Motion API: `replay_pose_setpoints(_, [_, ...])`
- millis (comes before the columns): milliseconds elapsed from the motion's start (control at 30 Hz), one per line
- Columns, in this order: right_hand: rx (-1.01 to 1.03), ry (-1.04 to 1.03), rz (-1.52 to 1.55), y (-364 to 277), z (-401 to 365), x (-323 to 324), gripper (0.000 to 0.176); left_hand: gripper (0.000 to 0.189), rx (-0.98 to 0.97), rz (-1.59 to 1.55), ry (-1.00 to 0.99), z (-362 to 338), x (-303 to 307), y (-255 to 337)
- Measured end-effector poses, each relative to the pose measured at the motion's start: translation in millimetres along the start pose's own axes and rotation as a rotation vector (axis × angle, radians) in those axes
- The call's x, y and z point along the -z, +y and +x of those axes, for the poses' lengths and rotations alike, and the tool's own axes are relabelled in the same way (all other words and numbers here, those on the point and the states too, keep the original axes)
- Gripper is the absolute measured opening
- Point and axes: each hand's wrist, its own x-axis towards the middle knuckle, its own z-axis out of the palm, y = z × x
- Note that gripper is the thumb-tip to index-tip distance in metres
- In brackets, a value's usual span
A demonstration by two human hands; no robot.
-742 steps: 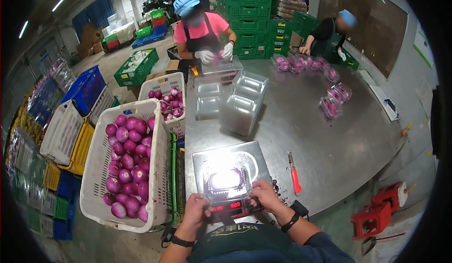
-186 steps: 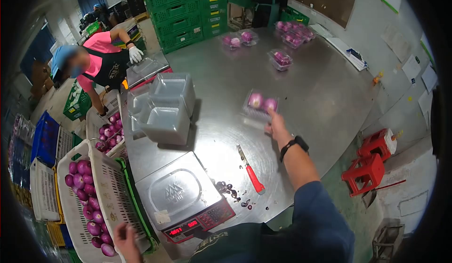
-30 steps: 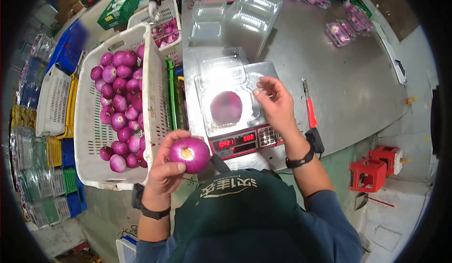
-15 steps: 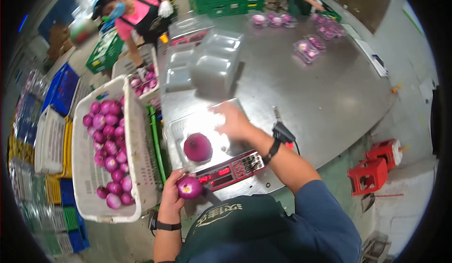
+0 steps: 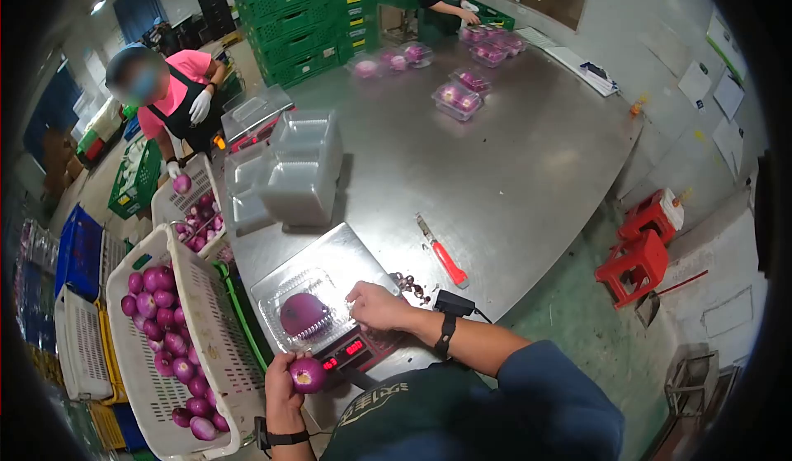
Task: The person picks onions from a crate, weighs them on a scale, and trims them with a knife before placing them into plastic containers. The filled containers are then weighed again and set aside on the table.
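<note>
My left hand (image 5: 283, 387) is wrapped round a purple onion (image 5: 308, 375) with its pale cut end facing up. Just beyond it, another purple onion (image 5: 304, 314) lies in a clear plastic tray (image 5: 271, 302) on the scale's metal plate (image 5: 345, 250). My right hand (image 5: 378, 306) is at the right side of the plate, beside the tray, with its fingers curled together; what they hold, if anything, is hidden. Below, the red scale display (image 5: 355, 348) is lit, its keypad partly covered by my right hand and forearm.
A red-handled knife (image 5: 445, 261) and dark scraps (image 5: 412, 286) lie right of the scale. Stacked clear trays (image 5: 307, 176) stand behind it. A white crate (image 5: 229, 362) of onions is at left. Filled packs (image 5: 456, 100) sit farther back. Two co-workers stand beyond.
My right hand has come back toward me, to the right side of the scale plate, with fingers curled. The knife shows fully now. My left hand keeps its onion; the view has shifted.
</note>
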Motion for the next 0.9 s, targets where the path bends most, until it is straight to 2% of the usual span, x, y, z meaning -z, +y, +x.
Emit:
replay_pose_setpoints(100, [-0.090, -0.017, 0.045, -7, -14, 24, 0.039, 0.008, 0.012, 0.158, 0.025, -6, -24, 0])
replay_pose_setpoints(133, [-0.115, -0.033, 0.033, -8, -19, 36, 0.046, 0.008, 0.060, 0.160, -0.019, 1, -25, -4])
replay_pose_setpoints(167, [-0.113, -0.030, 0.032, 4, -18, 49, 0.046, 0.008, 0.059, 0.160, -0.024, 2, -33, -7])
replay_pose_setpoints(233, [0.038, -0.026, 0.025, 35, -8, 76, 0.059, 0.008, 0.098, 0.197, -0.085, 7, -53, -13])
replay_pose_setpoints(267, [-0.123, -0.009, 0.064, 18, -18, 90, 0.083, 0.007, 0.108, 0.196, -0.124, 11, -60, -17])
replay_pose_setpoints(300, [-0.122, -0.005, 0.064, 22, -15, 96, 0.083, 0.007, 0.109, 0.198, -0.128, 17, -68, -22])
replay_pose_setpoints(367, [-0.098, 0.196, 0.077, 28, -6, 107, 0.101, 0.007, 0.127, 0.272, -0.216, 26, -87, -31])
replay_pose_setpoints(400, [-0.118, 0.138, 0.041, 24, -2, 117, 0.112, 0.007, 0.144, 0.281, -0.227, 28, -99, -35])
replay_pose_setpoints(433, [-0.118, 0.141, 0.041, 22, 0, 125, 0.112, 0.007, 0.144, 0.282, -0.230, 29, -111, -39])
replay_pose_setpoints(500, [-0.242, 0.003, 0.122, -6, -9, 135, 0.123, 0.006, 0.157, 0.338, -0.233, 33, -133, -43])
replay_pose_setpoints(567, [-0.198, 0.035, 0.160, 19, 9, 147, 0.119, 0.008, 0.152, 0.326, -0.268, 43, -140, -49])
replay_pose_setpoints(633, [-0.186, 0.209, 0.391, 44, 25, 162, 0.111, 0.013, 0.173, 0.290, -0.273, 41, -156, -50])
replay_pose_setpoints(667, [-0.204, 0.262, 0.479, 49, 29, 176, 0.094, 0.013, 0.171, 0.285, -0.264, 39, -158, -49])
replay_pose_setpoints(700, [-0.179, 0.089, 0.523, 50, 32, 206, 0.075, 0.016, 0.209, 0.232, -0.258, 35, -158, -48])
replay_pose_setpoints(767, [-0.085, 0.206, 0.763, 48, 38, 231, 0.058, 0.019, 0.242, 0.172, -0.236, 26, -158, -44])
replay_pose_setpoints(833, [-0.146, 0.471, 0.814, 35, 52, 261, 0.051, 0.021, 0.194, 0.130, -0.310, 16, -157, -41])
replay_pose_setpoints(867, [-0.262, 0.540, 0.658, 79, 90, 301, 0.050, 0.027, 0.200, 0.070, -0.339, 14, -152, -41])
replay_pose_setpoints(900, [-0.238, 0.669, 0.575, 71, 102, 318, 0.060, 0.027, 0.195, 0.054, -0.305, 11, -155, -38])
